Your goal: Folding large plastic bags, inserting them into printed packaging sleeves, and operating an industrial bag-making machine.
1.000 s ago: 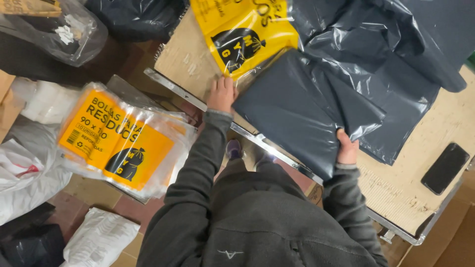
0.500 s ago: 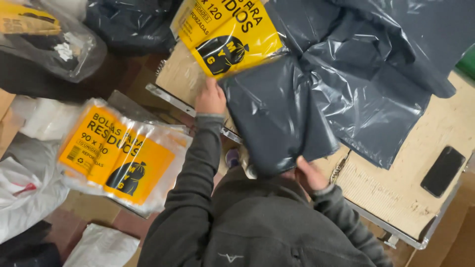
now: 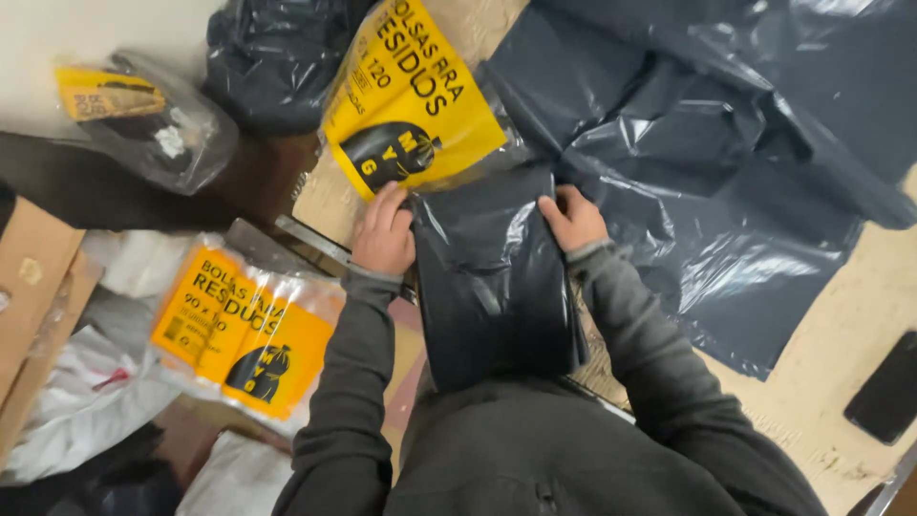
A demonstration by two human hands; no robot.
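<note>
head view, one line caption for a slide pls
Left hand and right hand press a folded dark plastic bag on a wooden table, below a yellow-labelled pack.

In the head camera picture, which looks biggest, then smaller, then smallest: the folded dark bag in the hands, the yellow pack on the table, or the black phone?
1. Folded dark bag, between the left hand and right hand.
2. Yellow pack, not much smaller; the gap is slight.
3. Black phone, clearly smallest, though the picture edge cuts it off.
</note>
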